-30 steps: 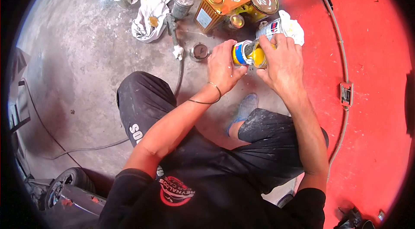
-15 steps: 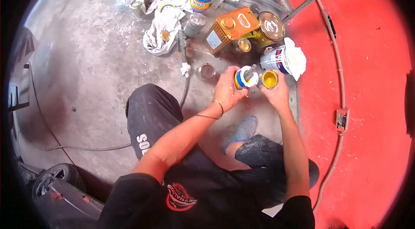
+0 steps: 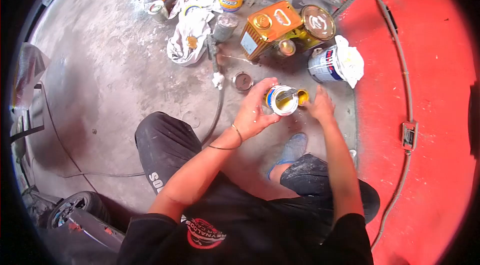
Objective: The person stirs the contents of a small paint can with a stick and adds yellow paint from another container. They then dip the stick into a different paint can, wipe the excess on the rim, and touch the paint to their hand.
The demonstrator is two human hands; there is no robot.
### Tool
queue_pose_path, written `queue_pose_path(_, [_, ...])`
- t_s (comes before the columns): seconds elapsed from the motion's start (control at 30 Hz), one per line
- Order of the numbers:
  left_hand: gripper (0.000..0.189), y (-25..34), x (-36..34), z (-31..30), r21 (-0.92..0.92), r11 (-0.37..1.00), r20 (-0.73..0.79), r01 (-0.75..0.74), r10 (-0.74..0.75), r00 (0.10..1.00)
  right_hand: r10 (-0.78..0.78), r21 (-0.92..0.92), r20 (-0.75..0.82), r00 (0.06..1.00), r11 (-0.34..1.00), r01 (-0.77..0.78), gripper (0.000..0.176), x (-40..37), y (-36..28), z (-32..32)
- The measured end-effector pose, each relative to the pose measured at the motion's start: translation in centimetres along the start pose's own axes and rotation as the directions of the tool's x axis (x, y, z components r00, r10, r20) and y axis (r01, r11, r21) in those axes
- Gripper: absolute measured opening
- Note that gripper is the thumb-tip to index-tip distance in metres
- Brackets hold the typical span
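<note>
My left hand (image 3: 256, 116) is wrapped round a paint can (image 3: 272, 97) with a blue and yellow label and a white rim. Inside it shows yellowish-white paint, and a grey flat stirring stick (image 3: 287, 95) leans in it. A small cup (image 3: 303, 98) with yellow liquid is in my right hand (image 3: 321, 107), tilted with its mouth at the can's right rim. The fingers partly cover the cup. On the floor beyond my left hand lies a round, dark-topped lid or shallow tin (image 3: 242, 82).
Ahead stand an orange metal canister (image 3: 272, 25), a jar (image 3: 286, 48), a large round tin (image 3: 318, 23) and a can with white cloth (image 3: 327, 64). A hose (image 3: 218, 110), white rags (image 3: 192, 35) and several paint cans lie left. A cable (image 3: 403, 80) crosses the red floor.
The cup in my right hand has moved to the can and tipped left toward it. The can in my left hand has come slightly nearer to me. The view has shifted a little.
</note>
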State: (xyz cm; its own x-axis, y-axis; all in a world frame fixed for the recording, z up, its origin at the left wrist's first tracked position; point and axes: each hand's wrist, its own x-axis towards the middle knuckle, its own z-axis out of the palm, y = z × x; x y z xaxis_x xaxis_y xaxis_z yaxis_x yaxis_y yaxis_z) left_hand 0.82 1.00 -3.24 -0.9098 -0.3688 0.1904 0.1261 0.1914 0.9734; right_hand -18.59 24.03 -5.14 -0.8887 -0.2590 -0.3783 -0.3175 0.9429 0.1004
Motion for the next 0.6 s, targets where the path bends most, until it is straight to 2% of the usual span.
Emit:
queue_pose_path(0.03, [0.091, -0.1, 0.1, -0.1, 0.039, 0.999, 0.010, -0.018, 0.017, 1.000, -0.125, 0.161, -0.003, 0.992, 0.979, 0.124, 0.084, 0.1, 0.3, -2.4])
queue_pose_path(0.1, [0.090, 0.1, 0.5, -0.1, 0.089, 0.994, 0.034, -0.057, 0.055, 0.998, -0.353, 0.454, -0.071, 0.933, 0.821, 0.345, 0.068, 0.4, 1.1, -7.5])
queue_pose_path(0.13, [0.089, 0.3, 0.8, -0.1, 0.146, 0.987, 0.049, -0.070, 0.063, 0.997, -0.360, 0.597, -0.129, 0.924, 0.715, 0.362, 0.049, -2.6, -1.5, -11.8])
queue_pose_path(0.23, [0.083, 0.9, 1.6, 0.0, 0.243, 0.962, 0.062, -0.127, 0.116, 0.991, -0.468, 0.611, -0.141, 0.873, 0.652, 0.449, 0.036, -8.7, -5.4, -18.7])
queue_pose_path(0.33, [0.082, 1.7, 1.7, -0.1, 0.297, 0.942, 0.045, -0.156, 0.150, 0.988, -0.540, 0.250, -0.194, 0.819, 0.780, 0.574, 0.028, -11.1, -6.6, -18.2])
queue_pose_path(0.43, [0.081, 1.9, 1.7, -0.3, 0.304, 0.940, 0.016, -0.158, 0.160, 0.987, -0.570, 0.134, -0.469, 0.675, 0.709, 0.692, 0.021, -11.8, -6.9, -15.3])
queue_pose_path(0.47, [0.082, 1.8, 1.5, -0.4, 0.309, 0.940, -0.004, -0.143, 0.152, 0.988, -0.539, 0.211, -0.437, 0.720, 0.717, 0.665, 0.017, -11.9, -6.9, -14.7])
queue_pose_path(0.57, [0.082, 1.8, 1.4, -1.1, 0.237, 0.970, -0.009, -0.060, 0.064, 0.998, -0.601, 0.198, -0.385, 0.700, 0.688, 0.699, 0.017, -12.0, -6.8, -14.9])
queue_pose_path(0.6, [0.082, 1.5, 1.4, -1.3, 0.237, 0.966, -0.016, -0.105, 0.112, 0.994, -0.591, 0.204, -0.371, 0.717, 0.701, 0.683, 0.016, -11.7, -6.7, -14.9])
